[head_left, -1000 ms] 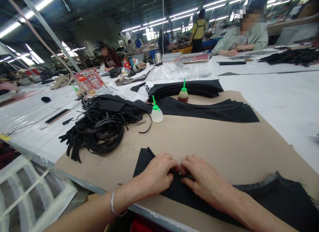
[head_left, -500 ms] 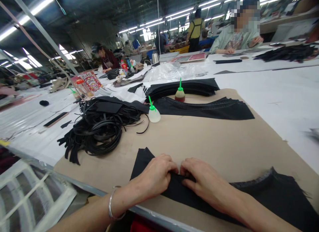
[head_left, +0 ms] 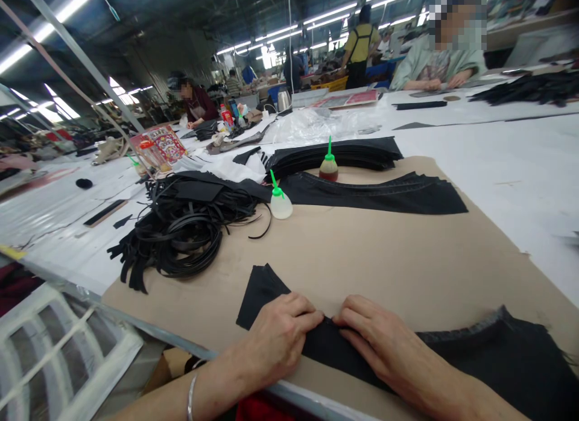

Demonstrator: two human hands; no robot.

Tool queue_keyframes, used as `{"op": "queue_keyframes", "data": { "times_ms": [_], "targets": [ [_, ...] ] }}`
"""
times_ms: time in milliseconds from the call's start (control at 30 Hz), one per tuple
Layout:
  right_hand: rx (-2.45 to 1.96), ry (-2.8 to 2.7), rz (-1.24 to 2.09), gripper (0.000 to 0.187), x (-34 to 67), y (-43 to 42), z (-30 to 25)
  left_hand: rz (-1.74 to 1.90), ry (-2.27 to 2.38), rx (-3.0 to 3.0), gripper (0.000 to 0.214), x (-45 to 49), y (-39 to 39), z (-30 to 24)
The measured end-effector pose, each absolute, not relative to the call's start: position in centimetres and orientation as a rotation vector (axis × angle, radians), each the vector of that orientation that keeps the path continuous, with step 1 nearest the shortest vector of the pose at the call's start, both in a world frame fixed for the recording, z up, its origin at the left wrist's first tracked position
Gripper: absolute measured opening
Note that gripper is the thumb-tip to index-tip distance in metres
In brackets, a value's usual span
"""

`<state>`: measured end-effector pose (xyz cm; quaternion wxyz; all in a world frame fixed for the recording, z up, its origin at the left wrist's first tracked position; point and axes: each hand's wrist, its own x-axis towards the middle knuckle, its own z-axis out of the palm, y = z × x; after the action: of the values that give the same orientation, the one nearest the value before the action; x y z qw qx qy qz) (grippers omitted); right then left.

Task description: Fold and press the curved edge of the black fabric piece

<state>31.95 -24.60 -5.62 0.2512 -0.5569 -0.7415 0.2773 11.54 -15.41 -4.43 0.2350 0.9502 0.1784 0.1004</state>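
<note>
A long black fabric piece [head_left: 344, 348] with a curved upper edge lies across brown paper [head_left: 362, 252] at the table's front. My left hand [head_left: 284, 327] has its fingers bent together on the folded edge of this piece. Close by, separated by a small gap, my right hand [head_left: 375, 330] pinches the same edge between thumb and fingers. A raised, folded border runs along the curve to the right of my hands. Both thumbs are partly hidden.
Beyond my hands stand two green-tipped squeeze bottles [head_left: 281, 207], near a coil of black strips [head_left: 190, 246]. Another black piece [head_left: 375, 195] and a stack of black pieces [head_left: 335, 155] lie behind. A white slatted chair back [head_left: 58, 354] is at left. Other people work farther off.
My fingers have pressed down flatter along the folded edge, and the right hand has shifted slightly right. The bottles and strips stay in place; the view has tilted a little.
</note>
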Motion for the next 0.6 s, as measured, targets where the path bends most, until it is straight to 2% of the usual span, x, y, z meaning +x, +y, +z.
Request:
{"op": "queue_keyframes", "data": {
  "times_ms": [333, 600],
  "targets": [
    [-1.573, -2.077, 0.635, 0.025, 31.0, -25.1, -5.8, 0.308, 0.374, 2.649, 0.042, 9.7, -14.2, -4.7],
    [-1.693, -2.083, 0.422, 0.02, 28.0, -23.9, -6.3, 0.321, 0.49, 2.698, 0.042, 10.5, -14.0, -4.4]
  ]
}}
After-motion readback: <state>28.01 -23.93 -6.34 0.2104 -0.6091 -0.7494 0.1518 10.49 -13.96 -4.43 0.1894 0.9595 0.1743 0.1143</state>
